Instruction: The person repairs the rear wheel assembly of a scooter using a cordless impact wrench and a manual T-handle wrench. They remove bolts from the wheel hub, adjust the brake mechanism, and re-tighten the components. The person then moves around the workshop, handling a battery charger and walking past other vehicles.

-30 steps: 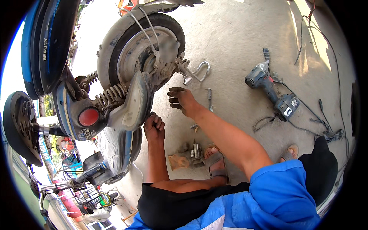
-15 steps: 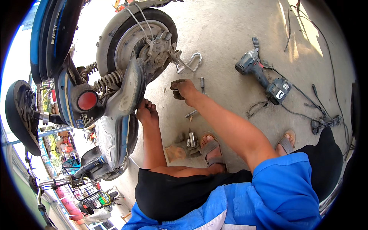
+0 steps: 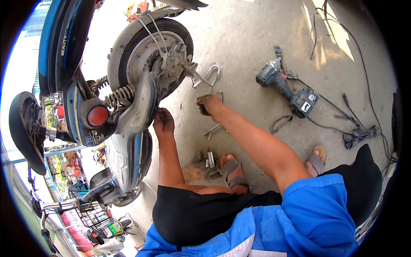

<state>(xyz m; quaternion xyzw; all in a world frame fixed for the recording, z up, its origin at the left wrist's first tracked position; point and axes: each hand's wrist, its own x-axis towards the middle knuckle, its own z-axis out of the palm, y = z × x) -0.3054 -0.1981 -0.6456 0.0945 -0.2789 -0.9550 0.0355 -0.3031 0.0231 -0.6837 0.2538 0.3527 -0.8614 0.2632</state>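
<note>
Head view: sockets (image 3: pixel 209 159) lie by your foot, within reach. Your left hand (image 3: pixel 163 122) curls against the scooter's rear fender (image 3: pixel 139 105), bracing. Your right hand (image 3: pixel 209 105) seems closed on a wrench (image 3: pixel 221 97), near the wheel (image 3: pixel 150 55).

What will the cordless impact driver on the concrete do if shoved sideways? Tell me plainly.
The cordless impact driver lies on its side, so it will likely slide and scrape rather than roll. Its blocky battery base probably makes it heavy for its size. Pushed, it may snag the black cable lying right beside it on the concrete floor.
</note>
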